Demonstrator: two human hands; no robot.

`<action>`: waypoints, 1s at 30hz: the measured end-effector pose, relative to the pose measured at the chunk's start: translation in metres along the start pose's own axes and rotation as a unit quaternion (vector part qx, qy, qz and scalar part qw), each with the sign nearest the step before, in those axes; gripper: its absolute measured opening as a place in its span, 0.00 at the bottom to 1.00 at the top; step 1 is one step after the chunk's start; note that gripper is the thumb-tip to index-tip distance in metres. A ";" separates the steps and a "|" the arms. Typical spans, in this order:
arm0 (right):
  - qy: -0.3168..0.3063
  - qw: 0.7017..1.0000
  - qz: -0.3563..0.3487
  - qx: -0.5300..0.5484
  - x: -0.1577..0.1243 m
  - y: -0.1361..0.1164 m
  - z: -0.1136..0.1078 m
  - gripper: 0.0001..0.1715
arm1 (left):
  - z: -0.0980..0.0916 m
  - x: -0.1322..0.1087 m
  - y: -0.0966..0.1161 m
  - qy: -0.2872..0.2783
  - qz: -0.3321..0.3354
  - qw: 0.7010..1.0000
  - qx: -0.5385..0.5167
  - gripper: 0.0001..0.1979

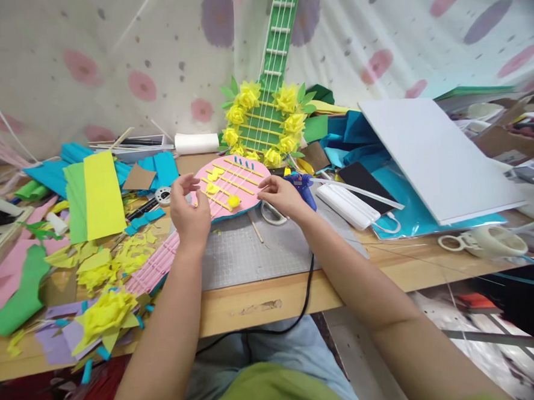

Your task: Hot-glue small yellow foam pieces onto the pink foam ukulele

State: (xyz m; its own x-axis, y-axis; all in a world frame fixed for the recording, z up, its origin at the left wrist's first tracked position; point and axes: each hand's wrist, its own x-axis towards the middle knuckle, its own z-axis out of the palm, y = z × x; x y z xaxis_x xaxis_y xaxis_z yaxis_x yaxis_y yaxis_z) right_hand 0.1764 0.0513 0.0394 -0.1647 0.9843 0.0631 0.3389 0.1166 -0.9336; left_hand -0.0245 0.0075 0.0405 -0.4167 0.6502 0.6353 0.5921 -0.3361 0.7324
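A pink paper guitar lies on the grey cutting mat (253, 264), its round body (243, 192) toward the back and its pink neck (151, 267) slanting to the front left, partly behind my left forearm. Yellow strips, yellow music notes and small blue pegs decorate the body. At the body's left edge is my left hand (190, 212), fingers curved and apart from the thumb. My right hand (284, 198) is at the right edge, thumb and fingertips brought together; whatever is between them is too small to make out. White-handled scissors (273, 214) lie partly under that hand.
A green guitar with yellow paper roses (262, 125) leans at the back. A blue glue gun (303, 189), white power strip (349, 206) and white board (441, 165) are on the right. Crepe paper (104, 195) and a yellow paper flower (108, 313) crowd the left. A black cable (307, 297) crosses the front edge.
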 end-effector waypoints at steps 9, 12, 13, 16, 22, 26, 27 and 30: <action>-0.261 0.961 0.048 -0.077 -0.027 0.011 -0.089 0.19 | -0.028 0.062 0.033 -0.245 -0.093 0.952 0.157 0.09; -0.286 0.946 0.084 -0.125 -0.032 0.018 -0.105 0.23 | -0.022 0.083 0.036 -0.321 -0.095 0.909 0.249 0.08; -0.272 0.947 0.087 -0.150 -0.032 0.020 -0.109 0.24 | -0.018 0.087 0.032 -0.327 -0.091 0.899 0.277 0.07; -0.163 0.954 0.068 -0.244 -0.031 0.027 -0.114 0.27 | -0.005 0.093 0.013 -0.340 -0.099 0.874 0.334 0.06; 0.023 0.951 0.054 -0.302 -0.020 0.038 -0.100 0.26 | 0.005 0.082 -0.025 -0.371 -0.105 0.892 0.234 0.12; 0.087 0.955 0.052 -0.277 -0.012 0.048 -0.086 0.22 | 0.006 0.077 -0.034 -0.373 -0.103 0.888 0.247 0.12; 0.105 0.957 0.048 -0.268 -0.010 0.051 -0.084 0.20 | 0.007 0.077 -0.035 -0.371 -0.101 0.888 0.252 0.11; 0.124 0.958 0.051 -0.254 -0.005 0.058 -0.076 0.17 | 0.009 0.076 -0.037 -0.358 -0.097 0.891 0.261 0.06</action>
State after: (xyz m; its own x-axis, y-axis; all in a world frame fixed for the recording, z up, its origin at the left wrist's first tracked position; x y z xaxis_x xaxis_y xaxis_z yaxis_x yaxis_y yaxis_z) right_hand 0.2676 0.0634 0.0122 0.0967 0.9879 0.1215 0.7587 0.0059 -0.6514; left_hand -0.0719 0.0753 0.0594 -0.1090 0.9926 0.0532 0.8752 0.0705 0.4786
